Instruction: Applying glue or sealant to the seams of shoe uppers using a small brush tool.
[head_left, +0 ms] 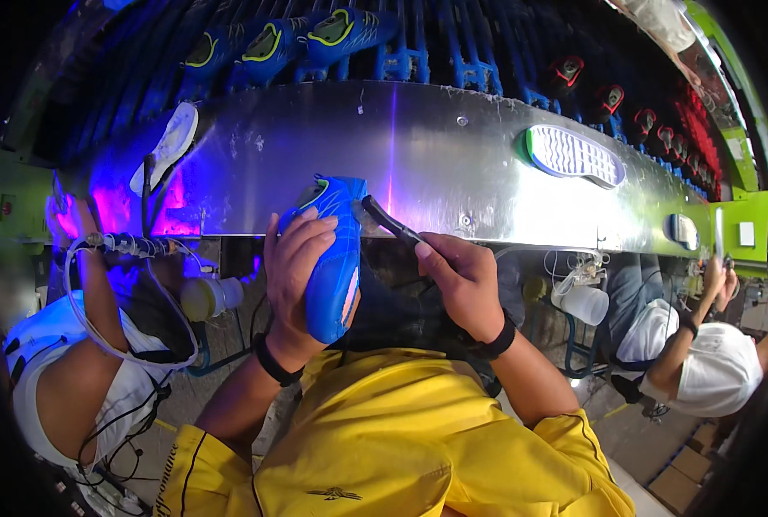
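Note:
My left hand (293, 280) is wrapped around a blue shoe upper (336, 258), holding it at the near edge of the metal bench. Its rounded toe points toward me, and its yellow-green collar faces the bench. A pale patch shows low on its right side near the toe. In my right hand (463, 284) is a slim black-handled brush (392, 221), pinched between thumb and fingers. The brush's head is at the right side of the upper, toward the heel; its bristles are hard to make out.
On the metal bench (298, 129) lie a white sole (173, 146) at left and a white, blue-edged sole (578, 157) at right. Blue shoes (263, 43) stand on rails beyond. Co-workers sit either side. Plastic containers (211, 297) and hoses hang below the bench edge.

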{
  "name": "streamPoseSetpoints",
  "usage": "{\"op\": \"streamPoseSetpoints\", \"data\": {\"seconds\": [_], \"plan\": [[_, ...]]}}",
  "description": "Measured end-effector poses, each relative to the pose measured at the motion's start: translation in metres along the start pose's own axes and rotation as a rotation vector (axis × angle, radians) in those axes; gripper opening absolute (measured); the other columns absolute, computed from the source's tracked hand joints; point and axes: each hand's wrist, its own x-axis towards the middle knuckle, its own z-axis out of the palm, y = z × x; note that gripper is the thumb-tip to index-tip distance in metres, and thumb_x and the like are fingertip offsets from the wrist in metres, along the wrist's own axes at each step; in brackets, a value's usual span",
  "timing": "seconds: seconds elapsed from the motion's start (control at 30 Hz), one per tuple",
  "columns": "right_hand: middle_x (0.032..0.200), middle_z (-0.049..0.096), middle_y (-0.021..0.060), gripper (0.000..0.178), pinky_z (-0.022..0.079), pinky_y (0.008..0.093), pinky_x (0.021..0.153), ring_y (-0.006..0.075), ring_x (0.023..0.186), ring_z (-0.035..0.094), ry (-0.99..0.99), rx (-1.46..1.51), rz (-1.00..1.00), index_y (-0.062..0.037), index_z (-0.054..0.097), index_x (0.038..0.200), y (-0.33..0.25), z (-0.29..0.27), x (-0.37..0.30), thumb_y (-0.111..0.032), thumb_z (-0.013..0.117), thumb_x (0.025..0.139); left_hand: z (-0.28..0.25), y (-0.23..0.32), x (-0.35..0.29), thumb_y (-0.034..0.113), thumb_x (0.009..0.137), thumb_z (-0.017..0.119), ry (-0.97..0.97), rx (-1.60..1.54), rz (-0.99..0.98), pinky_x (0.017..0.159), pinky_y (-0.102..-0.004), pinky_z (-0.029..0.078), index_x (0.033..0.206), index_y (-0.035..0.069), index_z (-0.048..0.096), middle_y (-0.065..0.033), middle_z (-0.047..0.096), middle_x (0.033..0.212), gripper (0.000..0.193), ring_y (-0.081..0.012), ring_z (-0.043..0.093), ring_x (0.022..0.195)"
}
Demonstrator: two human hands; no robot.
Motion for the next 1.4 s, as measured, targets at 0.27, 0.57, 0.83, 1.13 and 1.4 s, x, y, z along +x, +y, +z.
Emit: {"op": "streamPoseSetpoints", "data": {"seconds": [0.27, 0.57, 0.83, 1.13, 1.4], "plan": [[0.078, 0.069, 0.0024, 0.022, 0.047, 0.0269, 0.066, 0.0078, 0.072, 0.058, -0.163, 0.318, 0.262, 0.0045, 0.078, 0.113, -0.026, -0.019, -0.028, -0.015, 0.072, 0.104, 0.000, 0.006, 0.006, 0.009, 0.082, 0.079, -0.026, 0.039, -0.003, 0.126, -0.0642, 0.029, 0.139, 0.006, 0.053, -0.0174, 0.064, 0.139, 0.062, -0.0408, 0.059, 0.137], [0.079, 0.066, 0.0098, 0.019, 0.047, 0.0287, 0.066, 0.0161, 0.070, 0.062, -0.023, 0.217, -0.125, 0.0077, 0.075, 0.112, -0.029, -0.021, -0.043, -0.007, 0.073, 0.100, 0.002, 0.025, 0.025, 0.004, 0.075, 0.079, -0.045, 0.057, -0.052, 0.127, -0.0632, 0.027, 0.142, 0.006, 0.054, -0.0148, 0.062, 0.141, 0.072, -0.0383, 0.057, 0.139], [0.079, 0.065, 0.0121, 0.019, 0.046, 0.0294, 0.064, 0.0197, 0.067, 0.062, 0.044, 0.076, -0.301, 0.0069, 0.075, 0.112, -0.038, -0.037, -0.047, -0.005, 0.071, 0.098, 0.013, 0.044, 0.053, 0.001, 0.068, 0.083, -0.031, 0.126, -0.103, 0.126, -0.0612, 0.030, 0.142, 0.007, 0.053, -0.0144, 0.061, 0.141, 0.080, -0.0376, 0.058, 0.136], [0.087, 0.072, 0.0160, 0.023, 0.053, 0.0300, 0.067, 0.0240, 0.070, 0.070, 0.172, -0.256, -0.495, 0.0054, 0.076, 0.114, -0.067, -0.070, -0.020, -0.003, 0.073, 0.093, 0.010, 0.047, 0.098, -0.004, 0.067, 0.078, -0.159, 0.156, -0.124, 0.116, -0.0573, 0.040, 0.137, 0.005, 0.054, -0.0190, 0.061, 0.130, 0.075, -0.0454, 0.059, 0.123], [0.086, 0.071, 0.0162, 0.024, 0.052, 0.0316, 0.066, 0.0236, 0.069, 0.068, 0.088, -0.085, -0.533, 0.0054, 0.076, 0.115, -0.044, -0.065, 0.033, -0.006, 0.073, 0.094, 0.000, 0.027, 0.124, -0.001, 0.069, 0.078, -0.294, 0.059, -0.214, 0.104, -0.0505, 0.050, 0.131, 0.004, 0.058, -0.0202, 0.064, 0.126, 0.066, -0.0454, 0.061, 0.121]]}}
